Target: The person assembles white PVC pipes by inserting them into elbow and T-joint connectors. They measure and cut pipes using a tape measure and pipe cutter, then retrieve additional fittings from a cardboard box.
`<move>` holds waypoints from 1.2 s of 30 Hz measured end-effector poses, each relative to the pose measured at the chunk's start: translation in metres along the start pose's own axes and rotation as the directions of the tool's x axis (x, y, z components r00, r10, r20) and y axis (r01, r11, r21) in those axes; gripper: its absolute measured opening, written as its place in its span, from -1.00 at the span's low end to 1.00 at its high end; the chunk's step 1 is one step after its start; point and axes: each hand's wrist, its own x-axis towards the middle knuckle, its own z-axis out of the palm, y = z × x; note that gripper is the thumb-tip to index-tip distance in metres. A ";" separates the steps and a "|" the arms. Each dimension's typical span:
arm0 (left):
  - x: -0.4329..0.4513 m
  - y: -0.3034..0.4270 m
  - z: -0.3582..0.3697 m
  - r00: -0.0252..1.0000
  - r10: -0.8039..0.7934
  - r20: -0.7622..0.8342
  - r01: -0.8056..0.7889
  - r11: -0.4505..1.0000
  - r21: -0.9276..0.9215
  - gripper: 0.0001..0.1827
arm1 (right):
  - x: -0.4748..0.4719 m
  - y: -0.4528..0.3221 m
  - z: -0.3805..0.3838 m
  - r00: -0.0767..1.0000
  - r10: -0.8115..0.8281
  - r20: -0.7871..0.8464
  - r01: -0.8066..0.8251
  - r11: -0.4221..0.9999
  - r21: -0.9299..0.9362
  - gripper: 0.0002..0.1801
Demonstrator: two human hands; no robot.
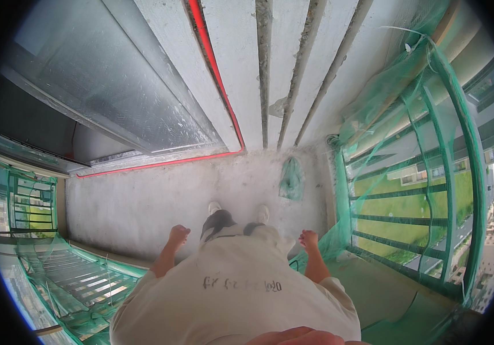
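My left hand (pixel 179 235) hangs beside my body over the bare concrete floor (pixel 143 202), its fingers curled in and nothing visible in them. On the other side, my right hand (pixel 308 238) is held near my hip, also curled, with green netting behind it. Neither hand appears to touch anything. My light shirt (pixel 238 267) and pale shoes show between them. Ahead of my feet, a crumpled bundle of green mesh (pixel 291 180) lies on the floor. A red conduit (pixel 216 73) runs down a groove in the wall, bends at its base and follows the floor edge.
Several cut grooves (pixel 264 77) run down the concrete wall ahead. Large dusty glass panels (pixel 100 73) stand at the left. A railing (pixel 402 220) draped in green safety netting (pixel 337 185) bounds the right, with a drop to grass beyond. More netted railing (pixel 78 276) curves behind on the left.
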 end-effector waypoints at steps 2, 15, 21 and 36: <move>0.000 0.008 -0.002 1.000 0.011 -0.003 -0.011 1.000 0.012 -0.82 | 0.002 0.008 0.000 0.999 -0.020 0.042 0.020 1.000 0.002 -0.81; 0.006 0.002 -0.005 0.999 0.033 0.012 -0.035 0.986 0.161 -0.77 | 0.013 0.037 0.036 0.995 0.091 0.035 -0.093 0.994 0.059 -0.76; 0.002 -0.003 -0.007 0.999 0.040 -0.005 -0.039 0.986 0.162 -0.78 | 0.005 0.013 0.045 0.997 0.075 0.031 -0.078 0.994 0.078 -0.78; 0.032 -0.097 -0.006 0.860 0.489 0.146 -0.510 0.826 0.239 -0.80 | 0.079 -0.007 0.052 0.970 -0.196 0.147 0.237 0.902 -0.361 -0.83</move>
